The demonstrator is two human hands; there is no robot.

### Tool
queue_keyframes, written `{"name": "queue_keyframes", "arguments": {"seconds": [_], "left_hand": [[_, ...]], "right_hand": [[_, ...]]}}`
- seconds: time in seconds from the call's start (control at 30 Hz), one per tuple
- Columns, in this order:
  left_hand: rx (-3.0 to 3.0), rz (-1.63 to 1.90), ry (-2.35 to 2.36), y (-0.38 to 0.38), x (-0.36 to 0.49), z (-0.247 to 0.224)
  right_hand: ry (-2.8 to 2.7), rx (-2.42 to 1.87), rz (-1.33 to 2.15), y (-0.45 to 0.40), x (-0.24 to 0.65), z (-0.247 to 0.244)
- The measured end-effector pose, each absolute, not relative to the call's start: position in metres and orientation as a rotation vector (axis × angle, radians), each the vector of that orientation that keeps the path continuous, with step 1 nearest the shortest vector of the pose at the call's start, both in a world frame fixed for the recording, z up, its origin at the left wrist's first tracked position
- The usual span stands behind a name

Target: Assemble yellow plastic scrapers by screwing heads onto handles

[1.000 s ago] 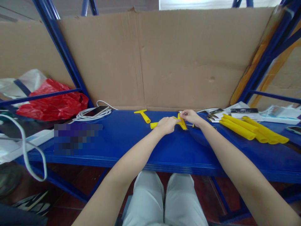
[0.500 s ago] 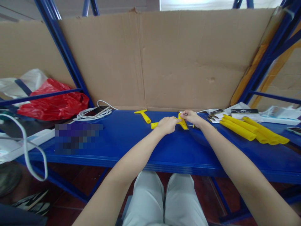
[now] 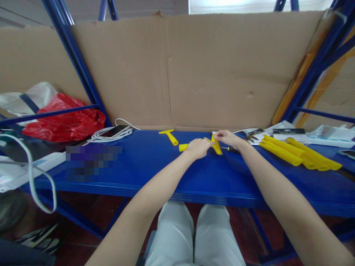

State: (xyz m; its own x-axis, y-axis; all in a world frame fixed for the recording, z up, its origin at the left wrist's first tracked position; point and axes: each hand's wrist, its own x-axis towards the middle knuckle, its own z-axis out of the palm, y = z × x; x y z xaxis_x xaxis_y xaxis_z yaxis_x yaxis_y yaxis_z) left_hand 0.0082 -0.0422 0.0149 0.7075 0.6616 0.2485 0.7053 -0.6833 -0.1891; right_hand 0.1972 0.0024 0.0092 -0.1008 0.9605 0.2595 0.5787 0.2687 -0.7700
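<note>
A yellow T-shaped scraper is held low over the blue table, with a thin pale strip, like a blade, along its head. My left hand is closed round its handle, whose yellow end sticks out to the left. At the far end of the head, the fingers of my right hand are pinched together against it; their tips are partly hidden. Beneath my right wrist lies a screwdriver with a dark handle. Another yellow T-shaped scraper rests on the table to the left.
Several yellow tubes lie at the right, beside small packets. On the left are a coiled white cable with a phone, a red bag and a power strip. A cardboard panel stands behind the blue table.
My right fingers have shifted slightly along the far end of the scraper's head, and more of the head and the screwdriver shows. My left hand keeps its hold, moved slightly right.
</note>
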Motion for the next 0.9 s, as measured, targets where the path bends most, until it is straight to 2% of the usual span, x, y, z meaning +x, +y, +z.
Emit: {"name": "queue_keyframes", "arguments": {"seconds": [0.2, 0.37, 0.67, 0.9], "left_hand": [[-2.64, -0.24, -1.039, -0.042, 0.009, 0.015], [-2.639, -0.257, -1.036, -0.041, 0.008, 0.014], [-2.645, -0.316, -1.114, -0.036, 0.005, 0.012], [-2.589, -0.419, -1.311, -0.027, -0.001, 0.011]], "right_hand": [[-1.907, -1.42, 0.437, 0.0, 0.198, 0.019], [-1.912, -1.369, 0.445, 0.001, 0.199, 0.019], [-1.455, -1.36, 0.691, 0.008, 0.192, 0.006], [-1.383, -1.242, 1.233, -0.008, 0.189, 0.017]]}}
